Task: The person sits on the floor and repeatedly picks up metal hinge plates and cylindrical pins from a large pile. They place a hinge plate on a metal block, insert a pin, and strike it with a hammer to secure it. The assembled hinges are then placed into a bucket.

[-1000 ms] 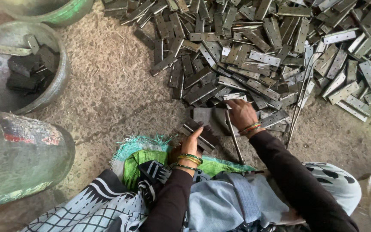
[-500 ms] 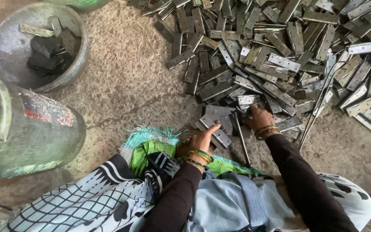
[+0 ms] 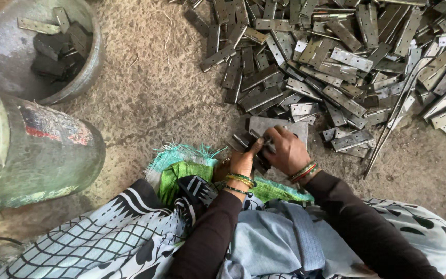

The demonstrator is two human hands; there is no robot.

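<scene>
Hinges are held at the centre of the view, low over the ground, where the two hands meet. A small dark metal hinge [image 3: 260, 150] is gripped between them, just in front of a flat grey metal plate [image 3: 277, 125] that lies on the dirt floor [image 3: 150, 93]. The right hand [image 3: 285, 151] is curled over the hinge from the right, its fingers [image 3: 274, 138] closed around it. The left hand [image 3: 242, 161] is raised from below, with its thumb pressed against the hinge; whether its other fingers are closed on the piece cannot be told. Bangles are worn on both wrists, above dark sleeves. Beyond the plate, a large loose pile of grey hinges [image 3: 336, 67] is spread across the upper right of the floor, with a thin metal rod [image 3: 393, 121] laid slanting through its right side. At the upper left, a round metal bowl [image 3: 91, 59] holding a few hinges is set on the floor. Below it, a large green drum [image 3: 42, 150] is seen on its side. A patterned cloth [image 3: 104, 237] and a green woven sack [image 3: 181, 170] are draped over the person's lap.
</scene>
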